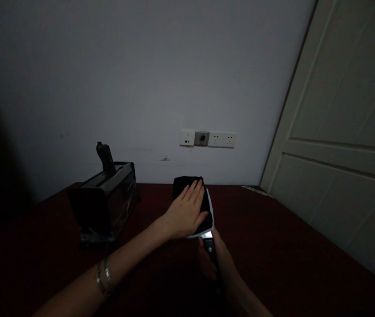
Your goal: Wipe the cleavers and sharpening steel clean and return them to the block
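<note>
My left hand (187, 211) lies flat with fingers stretched out on a black cloth (183, 184), pressing it onto the broad blade of a knife (209, 207). Only the blade's pale edge shows beside the cloth. My right hand (215, 257) is wrapped round the knife's dark handle, just below the blade. Both rest over a dark red table (273, 246). A bracelet sits on my left wrist.
A dark knife block (106, 198) with one handle sticking out stands at the left of the table. A row of wall sockets (209, 139) is on the wall behind. A white door (339, 132) closes off the right side.
</note>
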